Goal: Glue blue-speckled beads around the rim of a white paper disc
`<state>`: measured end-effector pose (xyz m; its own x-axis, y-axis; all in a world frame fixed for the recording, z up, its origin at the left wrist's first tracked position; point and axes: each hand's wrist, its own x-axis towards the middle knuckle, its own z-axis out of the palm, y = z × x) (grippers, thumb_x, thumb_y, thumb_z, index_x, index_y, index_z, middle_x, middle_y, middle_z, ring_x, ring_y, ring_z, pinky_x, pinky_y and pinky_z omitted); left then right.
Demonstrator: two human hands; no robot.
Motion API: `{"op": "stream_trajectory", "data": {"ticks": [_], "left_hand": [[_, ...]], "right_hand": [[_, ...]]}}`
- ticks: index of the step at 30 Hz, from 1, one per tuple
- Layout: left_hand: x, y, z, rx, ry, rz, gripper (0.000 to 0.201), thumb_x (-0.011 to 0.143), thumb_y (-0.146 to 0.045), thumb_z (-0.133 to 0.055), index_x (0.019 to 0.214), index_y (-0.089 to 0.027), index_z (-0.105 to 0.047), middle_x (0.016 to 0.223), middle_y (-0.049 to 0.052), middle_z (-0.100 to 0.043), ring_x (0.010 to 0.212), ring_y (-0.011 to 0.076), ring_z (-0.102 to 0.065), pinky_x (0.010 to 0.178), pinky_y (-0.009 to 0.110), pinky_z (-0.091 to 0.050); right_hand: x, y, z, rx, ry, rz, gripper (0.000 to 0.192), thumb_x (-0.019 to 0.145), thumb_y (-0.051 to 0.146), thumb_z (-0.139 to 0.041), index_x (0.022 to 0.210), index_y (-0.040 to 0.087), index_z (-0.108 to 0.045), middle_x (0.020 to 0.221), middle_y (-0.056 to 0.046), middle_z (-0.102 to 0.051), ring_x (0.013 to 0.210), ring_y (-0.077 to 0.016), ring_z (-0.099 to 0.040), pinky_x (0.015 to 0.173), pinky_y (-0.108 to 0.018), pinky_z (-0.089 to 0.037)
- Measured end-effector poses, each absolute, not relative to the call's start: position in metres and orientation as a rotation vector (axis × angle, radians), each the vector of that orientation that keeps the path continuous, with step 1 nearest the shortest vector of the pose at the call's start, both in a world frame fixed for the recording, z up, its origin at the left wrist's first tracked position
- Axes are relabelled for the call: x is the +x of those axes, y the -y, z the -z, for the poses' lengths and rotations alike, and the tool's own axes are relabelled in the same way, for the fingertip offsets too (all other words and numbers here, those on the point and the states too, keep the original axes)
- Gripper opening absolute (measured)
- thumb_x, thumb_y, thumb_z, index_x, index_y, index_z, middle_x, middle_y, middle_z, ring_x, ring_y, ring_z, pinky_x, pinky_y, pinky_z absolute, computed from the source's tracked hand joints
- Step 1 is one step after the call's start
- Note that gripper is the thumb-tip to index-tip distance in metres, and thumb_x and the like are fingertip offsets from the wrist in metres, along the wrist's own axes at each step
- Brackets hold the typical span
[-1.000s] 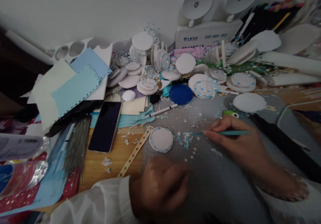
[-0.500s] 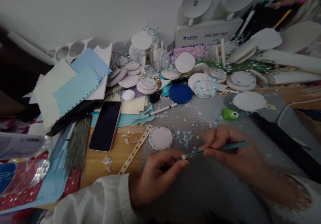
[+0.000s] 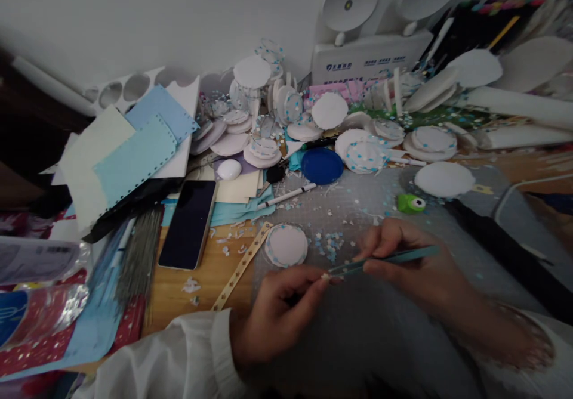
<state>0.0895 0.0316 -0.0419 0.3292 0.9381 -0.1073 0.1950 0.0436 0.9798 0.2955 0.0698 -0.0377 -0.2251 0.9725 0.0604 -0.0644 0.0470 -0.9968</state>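
Note:
Teal tweezers are pinched in my right hand, their tips pointing left. Those tips reach a tiny white paper flower at the fingertips of my left hand. Thumb and forefinger of the left hand are closed on the flower; its exact shape is blurred. Just beyond the left hand lies a round white disc edged with small blue pieces. A scatter of tiny blue and white paper flowers covers the grey mat between the disc and the right hand.
A green punch stands beyond my right hand, beside a long black object. A phone, a punched cream strip and a blue lid lie around. White discs crowd the back.
The tweezers have turned slightly in my right hand, showing a broader side, and the rear end has shifted left. My left thumb has drawn back toward the forefinger at the white flower.

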Motion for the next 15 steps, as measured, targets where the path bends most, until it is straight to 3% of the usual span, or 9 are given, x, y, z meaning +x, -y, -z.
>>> {"op": "stream_trajectory", "data": {"ticks": [15], "left_hand": [[0.0904, -0.0329, 0.0417, 1.502, -1.127, -0.812, 0.033, 0.092, -0.033, -0.051, 0.092, -0.011, -0.076, 0.060, 0.004, -0.063, 0.055, 0.0106, -0.050, 0.048, 0.019, -0.038]], "right_hand": [[0.2962, -0.0696, 0.0400, -1.044, 1.365, -1.320, 0.025, 0.072, 0.023, -0.077, 0.063, 0.021, -0.054, 0.065, 0.001, -0.062, 0.058, -0.0119, -0.059, 0.052, -0.023, -0.049]]}}
